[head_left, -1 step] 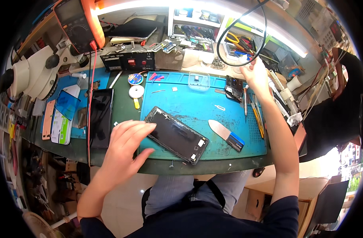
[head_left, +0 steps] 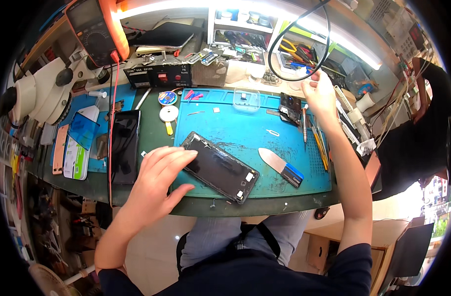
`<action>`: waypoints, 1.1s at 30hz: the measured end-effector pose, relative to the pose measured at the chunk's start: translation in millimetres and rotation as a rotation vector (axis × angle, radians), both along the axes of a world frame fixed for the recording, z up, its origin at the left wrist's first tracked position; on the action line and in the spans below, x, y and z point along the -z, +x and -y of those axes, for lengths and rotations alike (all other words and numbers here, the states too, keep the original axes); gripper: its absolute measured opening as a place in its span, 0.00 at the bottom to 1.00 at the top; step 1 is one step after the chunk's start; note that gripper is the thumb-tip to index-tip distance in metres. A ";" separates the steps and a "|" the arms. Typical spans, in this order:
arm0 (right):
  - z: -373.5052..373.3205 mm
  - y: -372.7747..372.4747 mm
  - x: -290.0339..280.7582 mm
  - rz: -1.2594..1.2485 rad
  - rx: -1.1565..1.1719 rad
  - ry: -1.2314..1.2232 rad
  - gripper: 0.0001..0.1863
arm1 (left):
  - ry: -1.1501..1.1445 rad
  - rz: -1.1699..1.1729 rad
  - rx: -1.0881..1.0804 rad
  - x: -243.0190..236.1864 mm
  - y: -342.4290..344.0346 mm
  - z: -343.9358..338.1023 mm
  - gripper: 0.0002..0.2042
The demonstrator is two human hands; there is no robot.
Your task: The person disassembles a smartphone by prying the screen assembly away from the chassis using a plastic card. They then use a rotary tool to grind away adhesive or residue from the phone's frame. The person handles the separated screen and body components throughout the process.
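My left hand is open, thumb and fingers apart. Its fingertips reach the upper left edge of a black phone, whose worn frame shows small white patches; whether they touch it I cannot tell. At the far right my right hand is raised with bent fingers drawn together, just below a hanging black cable loop. What those fingers hold, if anything, I cannot make out. A blue-handled spatula lies to the right of the phone. Farther back on the blue mat is a SIM ejector pin.
A clear plastic box and dark phone parts sit at the mat's back. Screwdrivers and tweezers line its right side. To the left are another black phone, a microscope and an orange multimeter. A person stands at right.
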State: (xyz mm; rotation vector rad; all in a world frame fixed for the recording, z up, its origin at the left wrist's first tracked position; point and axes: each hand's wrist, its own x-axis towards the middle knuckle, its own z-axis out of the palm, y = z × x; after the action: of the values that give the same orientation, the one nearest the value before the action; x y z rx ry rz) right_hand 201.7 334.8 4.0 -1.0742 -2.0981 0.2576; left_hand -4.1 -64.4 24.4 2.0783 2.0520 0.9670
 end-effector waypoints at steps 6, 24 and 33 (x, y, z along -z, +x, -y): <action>157.3 61.5 -35.5 0.365 -0.431 -0.112 0.11 | -0.058 -0.066 0.258 -9.3 -2.0 -31.7 0.19; 219.4 18.9 -26.8 0.367 -0.759 -0.057 0.41 | 0.148 -0.119 0.022 12.7 44.7 -1.0 0.11; 199.4 58.7 -38.0 0.435 -0.562 -0.111 0.32 | -0.055 -0.147 0.183 -1.7 2.2 -33.8 0.40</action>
State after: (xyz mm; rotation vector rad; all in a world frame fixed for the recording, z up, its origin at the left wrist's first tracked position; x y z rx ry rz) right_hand 260.4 135.4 42.0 -0.6092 -2.7869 0.4445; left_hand -1.9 -30.6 26.1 2.3215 1.8837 0.7428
